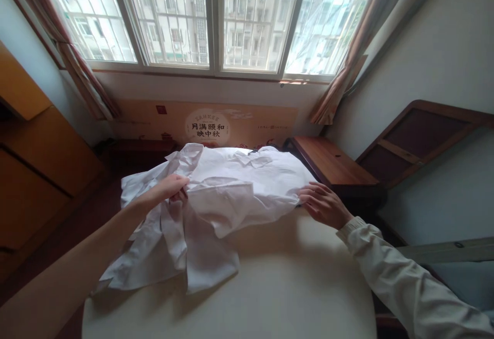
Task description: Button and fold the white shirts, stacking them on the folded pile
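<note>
A white collared shirt (227, 202) lies spread and rumpled over the far half of a cream round-edged table (301, 282). Its collar is toward the window, and loose folds hang forward on the left. My left hand (172, 187) is closed on the shirt's fabric at the left, thumb on top, the other fingers partly hidden. At the shirt's right edge, my right hand (322, 204) pinches the cloth, its fingertips partly covered by the fabric. The left forearm is bare; a pale sleeve covers the right one.
A dark-edged wooden cabinet (332, 161) stands beyond the table's right side. An orange-brown cabinet (42, 159) stands at the left. Behind the table are a printed banner (154, 118) and a barred window (177, 20) with curtains. A wooden-framed panel (417, 138) is on the right.
</note>
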Available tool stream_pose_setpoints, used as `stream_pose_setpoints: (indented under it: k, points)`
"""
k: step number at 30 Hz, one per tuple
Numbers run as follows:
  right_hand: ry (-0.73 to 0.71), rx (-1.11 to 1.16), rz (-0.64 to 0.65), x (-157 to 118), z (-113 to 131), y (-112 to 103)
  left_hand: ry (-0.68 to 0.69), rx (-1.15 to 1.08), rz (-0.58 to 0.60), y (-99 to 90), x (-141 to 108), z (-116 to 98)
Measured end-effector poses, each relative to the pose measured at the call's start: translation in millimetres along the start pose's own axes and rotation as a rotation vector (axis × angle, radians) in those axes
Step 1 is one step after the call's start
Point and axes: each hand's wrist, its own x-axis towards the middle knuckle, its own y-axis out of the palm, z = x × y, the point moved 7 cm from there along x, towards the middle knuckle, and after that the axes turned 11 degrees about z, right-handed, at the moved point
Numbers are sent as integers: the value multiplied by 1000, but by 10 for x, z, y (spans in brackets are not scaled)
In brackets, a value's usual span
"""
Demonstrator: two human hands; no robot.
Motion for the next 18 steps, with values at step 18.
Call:
stream_pose_setpoints:
  k: [18]
  points:
    - [569, 187, 425, 1131, -609, 999, 505, 896, 101, 790, 724, -932]
